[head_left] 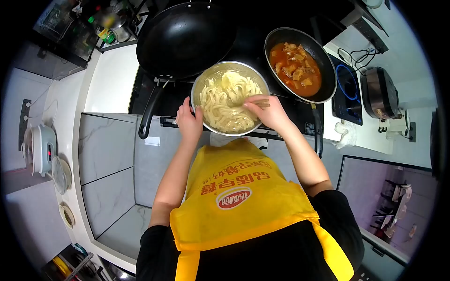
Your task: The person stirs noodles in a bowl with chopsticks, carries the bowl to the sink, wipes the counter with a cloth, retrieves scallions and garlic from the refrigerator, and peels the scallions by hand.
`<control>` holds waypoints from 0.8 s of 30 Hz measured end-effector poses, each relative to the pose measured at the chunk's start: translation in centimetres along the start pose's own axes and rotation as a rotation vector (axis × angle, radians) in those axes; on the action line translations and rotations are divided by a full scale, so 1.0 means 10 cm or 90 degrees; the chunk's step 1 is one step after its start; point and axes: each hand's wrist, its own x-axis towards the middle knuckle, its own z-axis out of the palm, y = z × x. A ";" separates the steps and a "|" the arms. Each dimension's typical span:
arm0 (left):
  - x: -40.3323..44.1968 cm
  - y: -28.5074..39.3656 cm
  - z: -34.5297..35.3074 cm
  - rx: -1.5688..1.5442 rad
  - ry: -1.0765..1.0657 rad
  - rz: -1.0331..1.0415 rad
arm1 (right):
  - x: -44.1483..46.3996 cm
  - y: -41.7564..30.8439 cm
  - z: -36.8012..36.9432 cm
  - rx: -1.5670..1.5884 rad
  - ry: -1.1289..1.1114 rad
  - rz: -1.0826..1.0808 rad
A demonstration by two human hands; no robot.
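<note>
At the near edge of the stove, between the wok on the far left and the pan on the far right, sits a metal bowl of noodles. Our left hand is half curled against its left rim; how firmly it grips, we cannot tell. Our right hand is closed around what look like chopsticks, dipped among the noodles. We judge this a stirring step; the next move calls for gentle turning.
</note>
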 end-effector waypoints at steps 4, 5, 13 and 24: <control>0.03 -0.05 -0.03 -0.003 -0.006 0.000 | -0.27 -0.10 -0.19 0.040 0.010 -0.015; 0.00 -0.05 -0.01 -0.009 -0.010 -0.001 | -0.36 -0.13 -0.27 0.055 0.042 -0.033; -0.03 -0.04 0.06 -0.031 0.019 0.029 | -0.30 0.22 -0.15 0.002 -0.032 -0.157; -0.02 0.03 0.01 -0.068 0.001 0.000 | 0.20 0.24 -0.02 0.046 0.185 -0.093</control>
